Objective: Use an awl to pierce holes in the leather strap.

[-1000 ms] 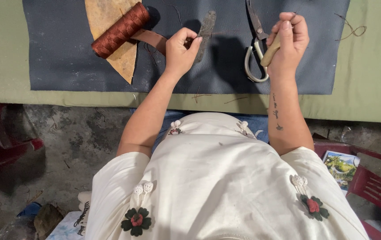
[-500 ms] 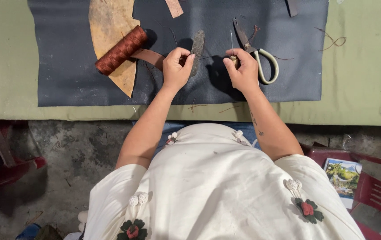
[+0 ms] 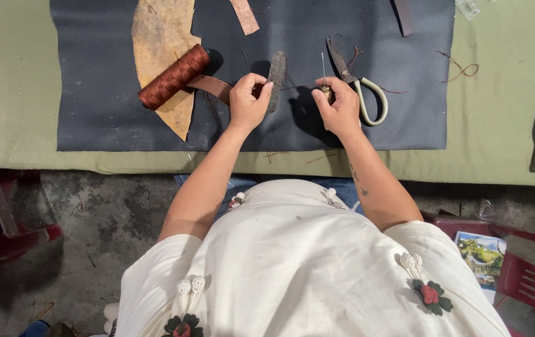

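A thin dark thread (image 3: 295, 87) runs taut between the two hands, just above the dark mat (image 3: 93, 125). The left hand (image 3: 249, 103) has its fingers (image 3: 266, 92) pinched shut on the thread's left end, right at the lower edge of a small dark leather piece (image 3: 277, 72) that lies just past the fingertips; whether the fingers also grip that piece cannot be told. The right hand (image 3: 340, 106) is curled closed around a small tool with a pale handle (image 3: 325, 90) — its thin needle-like point (image 3: 323, 65) stands up past the fingertips.

Just to the right of the right hand's fingers lie scissors (image 3: 358, 87) with pale looped handles, blades pointing away from the person, the near handle almost touching the knuckles. To the left of the left hand's fingers a brown leather strap (image 3: 211, 87) reaches toward a spool of reddish-brown thread (image 3: 174, 76), which rests tilted on a tan, curved piece of hide (image 3: 161, 37). Farther beyond the fingers, near the mat's far edge, lie a short pinkish strip (image 3: 244, 15) and a darker strip (image 3: 403, 15). Loose thread scraps (image 3: 461, 67) lie near the mat's right edge — all of it on the green-covered counter (image 3: 12, 75).
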